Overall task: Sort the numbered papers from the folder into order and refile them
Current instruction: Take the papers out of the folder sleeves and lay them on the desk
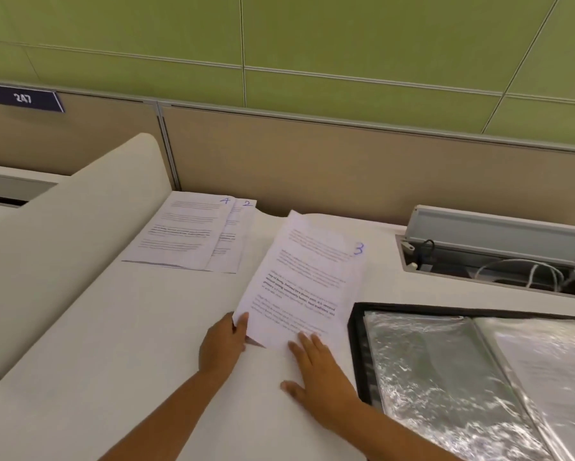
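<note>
In the head view, a smooth, matte off-white table (113, 327) is seen, backed by a tan fabric partition (312, 161) and a green panelled wall (312, 34). A printed white sheet marked with a blue "3" (299, 281) is held at the table's middle, its far end bowed slightly upward. Its near left corner is pinched by the left hand (221, 344), thumb on top and fingers (242, 322) curled under the edge. The right hand (319, 371) is laid flat on the near end of the paper, fingers straight and spread, nothing being gripped.

Two more printed sheets are laid flat near the far left of the table: sheet "4" (183, 231) overlaps sheet "2" (236, 237), so that only the right strip of the latter is shown.

At the right, a black folder (357, 344) lies open on the table, just beside sheet "3"; its clear plastic sleeves (445, 377) are crinkled and glossy. Behind it, a grey metal cable hatch (495, 227) is propped open, with white cables (528, 274) seen inside.
</note>
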